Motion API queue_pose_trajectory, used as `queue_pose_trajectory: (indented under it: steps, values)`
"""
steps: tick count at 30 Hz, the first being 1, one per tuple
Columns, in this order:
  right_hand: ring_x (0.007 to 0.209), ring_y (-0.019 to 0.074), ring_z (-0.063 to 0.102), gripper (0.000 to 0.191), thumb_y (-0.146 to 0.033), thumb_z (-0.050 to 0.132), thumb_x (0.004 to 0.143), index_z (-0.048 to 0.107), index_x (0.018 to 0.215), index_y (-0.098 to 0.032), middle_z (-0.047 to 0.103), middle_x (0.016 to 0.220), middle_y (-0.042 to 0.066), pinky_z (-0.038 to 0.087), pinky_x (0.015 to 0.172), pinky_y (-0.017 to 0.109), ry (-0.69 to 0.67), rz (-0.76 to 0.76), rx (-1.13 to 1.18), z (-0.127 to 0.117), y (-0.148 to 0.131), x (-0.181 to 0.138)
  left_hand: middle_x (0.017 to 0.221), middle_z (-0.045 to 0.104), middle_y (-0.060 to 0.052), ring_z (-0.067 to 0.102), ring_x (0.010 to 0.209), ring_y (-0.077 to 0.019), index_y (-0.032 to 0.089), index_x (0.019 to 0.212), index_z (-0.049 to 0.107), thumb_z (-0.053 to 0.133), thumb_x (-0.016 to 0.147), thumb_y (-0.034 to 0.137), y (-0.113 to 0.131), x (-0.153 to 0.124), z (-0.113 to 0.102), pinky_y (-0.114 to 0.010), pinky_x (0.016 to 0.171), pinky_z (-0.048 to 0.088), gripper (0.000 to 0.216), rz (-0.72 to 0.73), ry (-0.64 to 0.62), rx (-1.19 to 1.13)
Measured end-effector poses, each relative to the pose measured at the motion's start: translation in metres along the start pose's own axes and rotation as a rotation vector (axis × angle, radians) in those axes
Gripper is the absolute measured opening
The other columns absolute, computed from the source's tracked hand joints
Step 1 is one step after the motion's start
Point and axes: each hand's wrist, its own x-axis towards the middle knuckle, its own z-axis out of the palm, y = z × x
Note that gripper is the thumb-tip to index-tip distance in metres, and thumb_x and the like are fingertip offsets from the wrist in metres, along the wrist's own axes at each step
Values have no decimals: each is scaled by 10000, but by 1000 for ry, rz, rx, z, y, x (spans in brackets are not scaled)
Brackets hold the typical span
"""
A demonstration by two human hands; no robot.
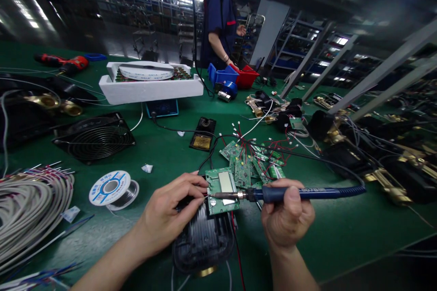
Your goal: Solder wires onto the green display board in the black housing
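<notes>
My right hand (pixel 287 216) is wrapped round the blue handle of a soldering iron (pixel 275 194). The iron's tip reaches left across a green circuit board (pixel 223 207) with a small display, close to the board's left edge. My left hand (pixel 175 209) pinches at that same edge; a thin wire seems to be between its fingertips, but the fingers partly cover it. Beneath the board is a dark, see-through housing (pixel 205 241) with a brass fitting (pixel 207 271) at its near end. Red and black wires run down beside the housing.
A solder spool (pixel 111 188) and bundled grey cable (pixel 30 209) lie left. More circuit boards (pixel 242 168) with red wires sit beyond my hands, near an iron stand (pixel 203 134). Farther back are a fan (pixel 95 138), a white foam tray (pixel 153 91) and a person (pixel 220 22) beside bins.
</notes>
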Motion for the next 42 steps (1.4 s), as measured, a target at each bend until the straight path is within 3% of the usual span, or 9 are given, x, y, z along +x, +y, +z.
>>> queue_pose_trajectory:
  steps: [11, 21, 24, 27, 31, 34, 36, 39, 42]
  values:
    - [248, 57, 353, 297, -411, 642, 854, 630, 673, -176, 493, 450, -58, 240, 227, 164, 4, -2, -27, 1, -2, 1, 969, 725, -21, 687, 970, -98, 180, 861, 646, 590, 892, 42, 2, 1, -2, -207, 982, 508, 152, -5, -18, -10]
    - [257, 57, 379, 344, -474, 676, 830, 628, 699, -159, 477, 421, -70, 303, 256, 154, 85, 31, 59, 3, -2, 7, 986, 721, -46, 689, 958, -131, 178, 866, 643, 589, 895, 45, -1, -2, 0, -236, 889, 540, 147, -17, -11, -21]
    - [336, 100, 521, 341, -517, 701, 829, 650, 838, -180, 578, 466, -50, 396, 309, 166, -33, 125, 129, 4, -3, 10, 983, 721, -57, 690, 957, -143, 176, 867, 645, 581, 900, 46, -1, -2, 0, -245, 862, 551, 148, -19, -15, -19]
    - [487, 158, 676, 310, -475, 710, 852, 630, 1047, -248, 734, 655, -11, 518, 401, 225, -200, 234, 204, 7, -3, 9, 974, 723, -64, 693, 954, -158, 174, 872, 649, 580, 900, 47, -1, -1, 0, -261, 843, 560, 148, -12, -16, -19]
    - [765, 165, 753, 161, -325, 677, 907, 643, 1061, -295, 781, 886, -5, 615, 695, 323, -378, 222, 277, 9, 4, 1, 971, 720, -56, 692, 945, -143, 175, 865, 645, 582, 897, 44, -1, -1, -1, -234, 833, 555, 149, -5, -6, -28]
    - [1039, 161, 704, 153, -302, 634, 939, 630, 1092, -305, 756, 1082, 2, 523, 984, 378, -508, 185, 260, 7, 13, -5, 979, 720, -51, 690, 942, -132, 177, 861, 646, 583, 899, 48, -1, -1, 0, -221, 841, 551, 148, -8, -5, -32]
    - [1196, 173, 629, 246, -322, 637, 935, 575, 1173, -317, 710, 1210, 17, 438, 1085, 403, -617, 197, 242, 5, 17, -9, 980, 720, -48, 689, 943, -130, 178, 863, 646, 582, 900, 50, -1, -1, 0, -222, 848, 551, 148, -8, -6, -32]
    - [1291, 183, 562, 326, -342, 639, 931, 494, 1223, -331, 657, 1310, 31, 407, 1109, 421, -715, 241, 245, 3, 20, -13, 976, 721, -47, 689, 938, -134, 179, 863, 647, 583, 898, 51, 0, 0, 0, -228, 847, 555, 148, -4, -5, -26]
    - [1313, 186, 549, 310, -375, 616, 942, 468, 1211, -326, 658, 1315, 39, 417, 1103, 418, -727, 259, 248, 5, 21, -16, 978, 723, -54, 691, 934, -141, 180, 865, 649, 579, 898, 47, 0, 0, -1, -232, 836, 558, 154, 1, -5, -22]
